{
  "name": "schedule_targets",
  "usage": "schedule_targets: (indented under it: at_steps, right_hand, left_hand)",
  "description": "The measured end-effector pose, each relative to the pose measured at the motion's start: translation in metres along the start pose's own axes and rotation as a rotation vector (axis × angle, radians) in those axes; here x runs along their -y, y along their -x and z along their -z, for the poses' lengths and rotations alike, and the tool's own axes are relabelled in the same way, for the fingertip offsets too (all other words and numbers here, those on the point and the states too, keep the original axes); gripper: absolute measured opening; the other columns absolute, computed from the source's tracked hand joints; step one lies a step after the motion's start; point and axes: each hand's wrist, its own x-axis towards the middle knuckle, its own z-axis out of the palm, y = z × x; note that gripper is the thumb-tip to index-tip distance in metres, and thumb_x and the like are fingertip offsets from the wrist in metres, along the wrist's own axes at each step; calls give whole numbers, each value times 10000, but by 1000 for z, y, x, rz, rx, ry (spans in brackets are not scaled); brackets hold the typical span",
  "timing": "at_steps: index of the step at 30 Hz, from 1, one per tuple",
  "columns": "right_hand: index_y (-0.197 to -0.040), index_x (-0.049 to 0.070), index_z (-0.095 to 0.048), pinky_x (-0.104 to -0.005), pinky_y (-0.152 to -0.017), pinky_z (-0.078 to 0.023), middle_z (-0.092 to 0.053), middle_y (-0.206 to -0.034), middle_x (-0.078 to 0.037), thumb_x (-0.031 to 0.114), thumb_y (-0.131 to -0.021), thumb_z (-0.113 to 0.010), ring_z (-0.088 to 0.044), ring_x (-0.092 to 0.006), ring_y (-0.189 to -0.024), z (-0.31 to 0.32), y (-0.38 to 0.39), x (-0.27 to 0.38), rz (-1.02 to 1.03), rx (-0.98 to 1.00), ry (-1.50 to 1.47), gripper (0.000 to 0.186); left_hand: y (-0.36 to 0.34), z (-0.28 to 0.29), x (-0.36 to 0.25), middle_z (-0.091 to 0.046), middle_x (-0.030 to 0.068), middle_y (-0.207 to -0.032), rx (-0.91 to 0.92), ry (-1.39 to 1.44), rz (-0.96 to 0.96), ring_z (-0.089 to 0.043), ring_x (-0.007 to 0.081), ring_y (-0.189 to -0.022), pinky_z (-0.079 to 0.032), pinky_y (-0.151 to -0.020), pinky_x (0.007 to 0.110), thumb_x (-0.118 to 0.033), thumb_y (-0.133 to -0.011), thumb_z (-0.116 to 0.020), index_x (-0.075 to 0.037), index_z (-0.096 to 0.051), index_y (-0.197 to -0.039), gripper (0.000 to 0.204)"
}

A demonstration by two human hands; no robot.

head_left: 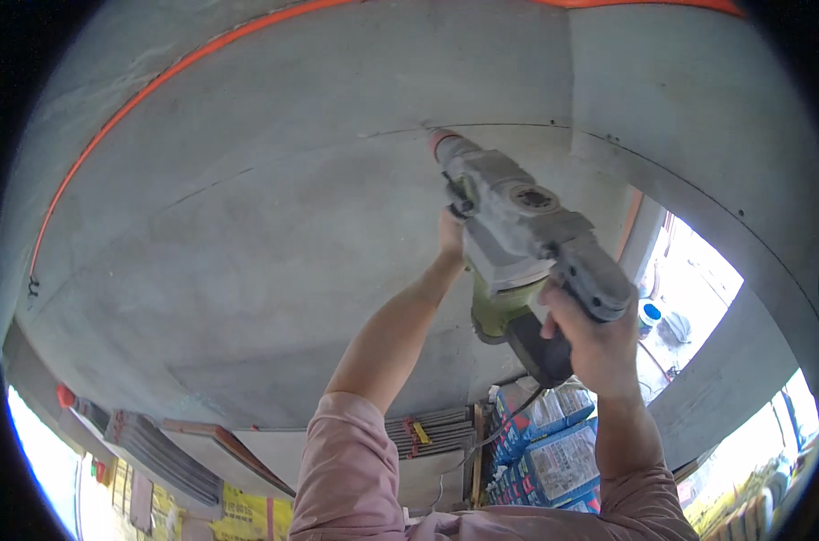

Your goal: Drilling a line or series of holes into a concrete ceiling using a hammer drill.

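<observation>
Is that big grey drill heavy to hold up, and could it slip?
Probably heavy: the hammer drill is bulky, and both the left hand and the right hand grip it overhead against the concrete ceiling. It looks stiff and dusty, so it might slip a little.

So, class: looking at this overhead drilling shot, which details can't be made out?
- Head view: the drill bit, hidden beyond the rotary hammer's nose at the ceiling.
- The left hand's fingers, behind the tool body.
- Print on the stacked bags: too small.
- Outdoors at right: overexposed.
</observation>
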Motion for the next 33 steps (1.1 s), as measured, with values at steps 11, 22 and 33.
schedule_targets:
  at_steps: [11, 22, 33]
  right_hand:
    - [-1061, -43, -636, -286, -530, -495, -668, -800, -91, 82, -908, -681, -630, -148, -582, -8, -12, 28, 48, -30, 53, 202]
    - [-904, 16, -691, -288, -504, -455, -641, -723, -55, 253, -888, -694, -587, -126, -523, -32, -12, 61, 18, -148, 298, 237]
    - [-829, -17, -667, -329, -490, -464, -620, -707, -80, 150, -824, -682, -563, -161, -520, -66, -10, 76, -35, -162, 190, 167]
  left_hand:
    - [29, -58, -31, -740, 99, -868, 22, -483, -205, -611, 134, -808, -512, -758, 337, -250, -777, -783, -10, -706, -977, 322]
    - [20, -63, -28, -690, 152, -923, -47, -1092, -301, -658, 213, -846, -535, -769, 379, -115, -735, -782, 5, -646, -981, 305]
    - [7, -54, -51, -640, 70, -994, -17, -252, 32, -621, 185, -836, -505, -679, 364, -5, -897, -575, -15, -619, -1080, 188]
